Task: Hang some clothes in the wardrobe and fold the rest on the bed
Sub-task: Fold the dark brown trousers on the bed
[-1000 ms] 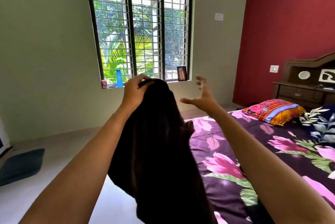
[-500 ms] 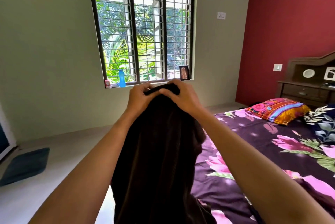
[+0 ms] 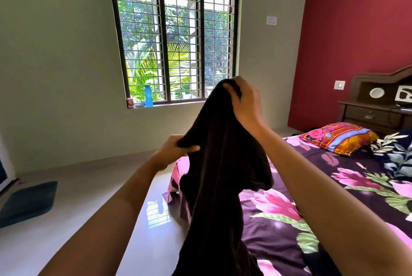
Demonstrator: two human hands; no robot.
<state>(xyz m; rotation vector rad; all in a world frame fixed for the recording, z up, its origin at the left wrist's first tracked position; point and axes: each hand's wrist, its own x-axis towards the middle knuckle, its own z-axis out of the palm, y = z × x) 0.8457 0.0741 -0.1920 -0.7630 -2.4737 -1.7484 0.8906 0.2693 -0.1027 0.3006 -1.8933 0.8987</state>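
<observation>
A dark brown garment (image 3: 218, 175) hangs in front of me, over the near corner of the bed (image 3: 334, 197). My right hand (image 3: 245, 101) grips its top edge, held high before the window. Lower down and to the left, my left hand (image 3: 176, 150) pinches another part of the cloth's edge. The garment's lower part drops out of view at the bottom. No wardrobe is in sight.
The bed has a purple floral sheet and a bright patterned pillow (image 3: 338, 137). A wooden headboard unit with drawers (image 3: 376, 106) stands against the red wall. A blue bottle (image 3: 148, 96) sits on the window sill. A dark mat (image 3: 26, 202) lies on the floor at left.
My right hand joined the left at the garment's top and took hold. My left hand then slid down and left along the cloth, while the right stayed high.
</observation>
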